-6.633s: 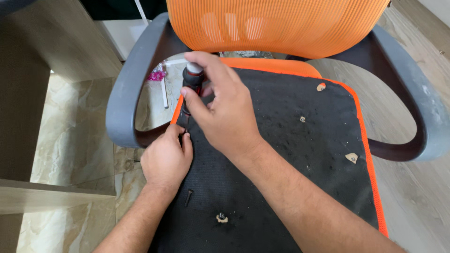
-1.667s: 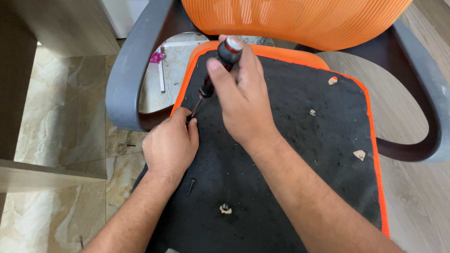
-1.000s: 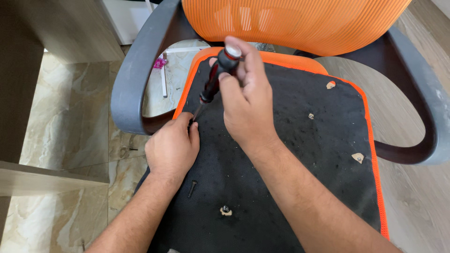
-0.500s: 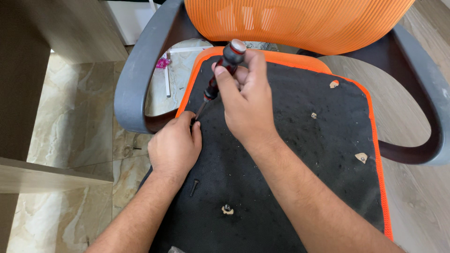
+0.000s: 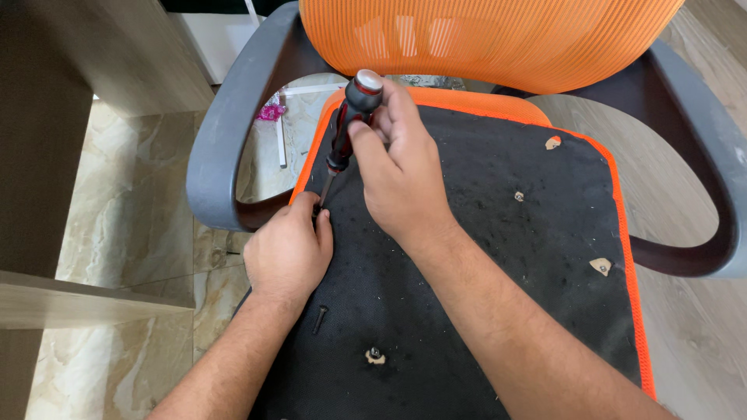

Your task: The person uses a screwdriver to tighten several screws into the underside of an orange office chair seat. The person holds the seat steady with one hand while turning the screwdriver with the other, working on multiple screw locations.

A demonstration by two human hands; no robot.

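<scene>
Presently: right hand (image 5: 401,167) clamped on screwdriver (image 5: 348,124), tip at the seat's (image 5: 482,257) left front edge. Left hand (image 5: 288,253) closed, pinching at the tip; screw hidden. Loose screw (image 5: 319,319) nearby. Advice: hold shaft square, press firmly, turn slowly.
</scene>
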